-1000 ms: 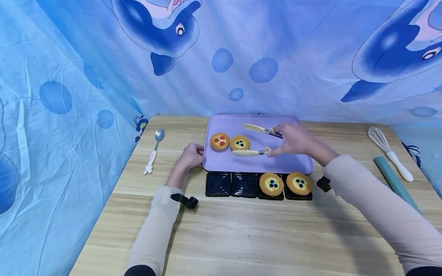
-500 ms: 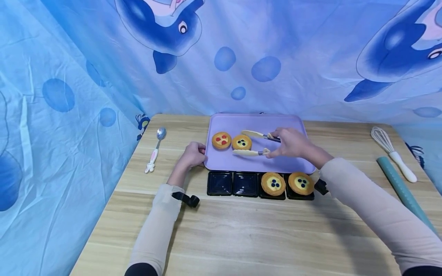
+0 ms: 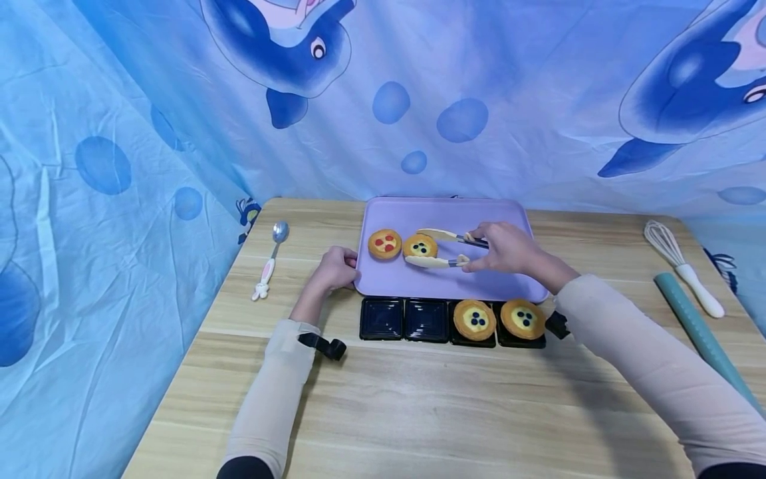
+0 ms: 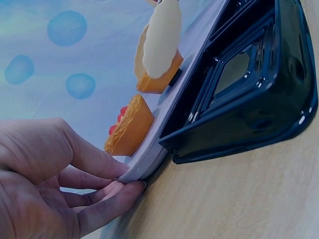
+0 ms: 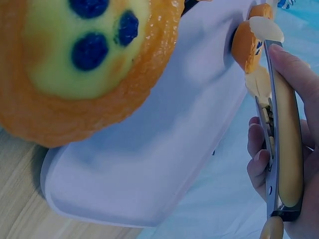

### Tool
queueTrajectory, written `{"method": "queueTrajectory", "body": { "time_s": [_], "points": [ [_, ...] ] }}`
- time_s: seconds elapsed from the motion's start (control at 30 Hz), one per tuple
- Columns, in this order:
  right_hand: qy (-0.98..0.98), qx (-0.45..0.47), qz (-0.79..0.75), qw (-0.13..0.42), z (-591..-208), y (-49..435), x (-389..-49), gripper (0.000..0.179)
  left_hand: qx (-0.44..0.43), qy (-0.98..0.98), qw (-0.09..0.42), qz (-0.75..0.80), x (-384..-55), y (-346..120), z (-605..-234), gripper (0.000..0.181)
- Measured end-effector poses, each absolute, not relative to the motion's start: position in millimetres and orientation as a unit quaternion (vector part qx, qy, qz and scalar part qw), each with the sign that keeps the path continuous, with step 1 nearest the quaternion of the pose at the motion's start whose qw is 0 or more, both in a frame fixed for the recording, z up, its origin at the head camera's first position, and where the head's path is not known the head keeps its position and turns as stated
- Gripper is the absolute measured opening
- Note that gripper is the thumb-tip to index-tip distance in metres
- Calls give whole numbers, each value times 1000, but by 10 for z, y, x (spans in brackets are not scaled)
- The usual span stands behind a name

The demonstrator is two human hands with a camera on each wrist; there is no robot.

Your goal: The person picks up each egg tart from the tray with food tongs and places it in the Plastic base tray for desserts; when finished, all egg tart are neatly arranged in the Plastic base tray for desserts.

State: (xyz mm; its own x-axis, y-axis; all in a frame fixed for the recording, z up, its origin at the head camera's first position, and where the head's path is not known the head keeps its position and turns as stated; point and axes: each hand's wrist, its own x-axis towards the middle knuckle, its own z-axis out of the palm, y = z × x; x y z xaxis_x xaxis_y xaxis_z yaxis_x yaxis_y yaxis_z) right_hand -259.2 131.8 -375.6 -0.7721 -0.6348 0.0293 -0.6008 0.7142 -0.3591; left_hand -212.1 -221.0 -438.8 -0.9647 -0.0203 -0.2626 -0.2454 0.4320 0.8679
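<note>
My left hand (image 3: 335, 268) pinches the left rim of a lilac tray (image 3: 413, 283); in the left wrist view the thumb lies on top and fingers sit beneath. My right hand (image 3: 509, 246) grips food tongs (image 3: 427, 263) with cream scalloped tips. Those tips flank a blueberry-topped egg tart (image 3: 420, 247) on the tray, one on its far side, one on its near side. In the left wrist view the tong tip (image 4: 163, 40) overlaps that tart (image 4: 154, 84). Left of it sits a tart with red fruit (image 3: 385, 245).
Several square black boxes (image 3: 382, 319) stand in a row along the tray's front. The two right ones bear blueberry tarts (image 3: 474, 320). A spoon (image 3: 269, 267) lies at left; a whisk (image 3: 682, 269) and green rolling pin (image 3: 703, 332) lie at right.
The tongs' two tips have drawn closer together around the blueberry tart on the tray. The left hand keeps its hold on the rim, and the head view has shifted slightly.
</note>
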Motion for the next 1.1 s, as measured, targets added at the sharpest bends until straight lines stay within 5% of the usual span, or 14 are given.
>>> {"method": "queueTrajectory", "body": {
  "time_s": [0.6, 1.1],
  "points": [
    [917, -337, -208, 46, -3623, 1413, -2537, 77, -85, 832, 114, 536, -2126, -2208, -4392, 50],
    [913, -365, -183, 16, -3393, 1676, -2125, 74, -87, 828, 118, 542, -2126, -2225, -4386, 50]
  ]
}}
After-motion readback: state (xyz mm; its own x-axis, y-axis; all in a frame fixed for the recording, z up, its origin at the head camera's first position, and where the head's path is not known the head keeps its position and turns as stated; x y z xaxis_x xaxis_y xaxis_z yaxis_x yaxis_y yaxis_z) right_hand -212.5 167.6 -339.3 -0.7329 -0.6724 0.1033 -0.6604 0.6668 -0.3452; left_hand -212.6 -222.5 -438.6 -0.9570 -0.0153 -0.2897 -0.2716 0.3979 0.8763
